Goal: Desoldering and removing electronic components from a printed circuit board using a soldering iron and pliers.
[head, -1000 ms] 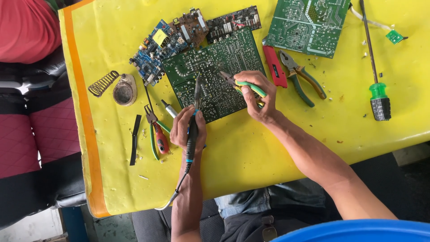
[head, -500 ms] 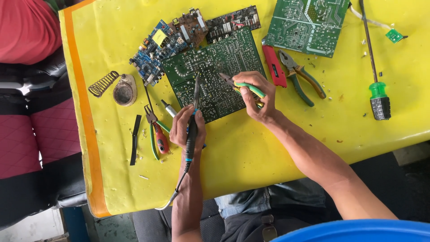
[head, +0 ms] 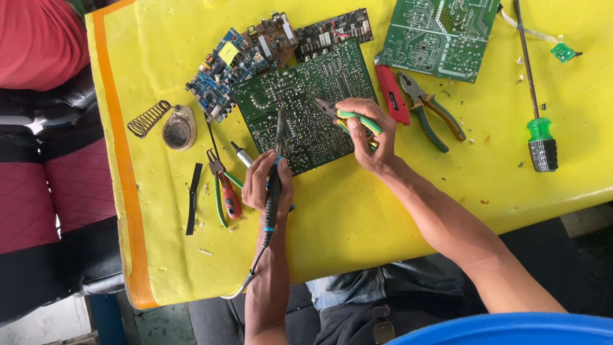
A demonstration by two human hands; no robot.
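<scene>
A large green circuit board (head: 300, 96) lies solder side up on the yellow table (head: 396, 211). My left hand (head: 263, 184) grips a black soldering iron (head: 276, 160) with its tip resting on the board's middle. My right hand (head: 369, 135) holds green-handled pliers (head: 348, 118) whose jaws touch the board near its right side.
A blue board (head: 220, 64), a brown board (head: 271, 35), a dark board (head: 335, 29) and another green board (head: 440, 35) lie at the back. Red-handled cutters (head: 225, 185), a coil stand (head: 148, 118), a solder tin (head: 177, 129), a red tool (head: 391, 94), green pliers (head: 431, 112) and a screwdriver (head: 539, 137) lie around.
</scene>
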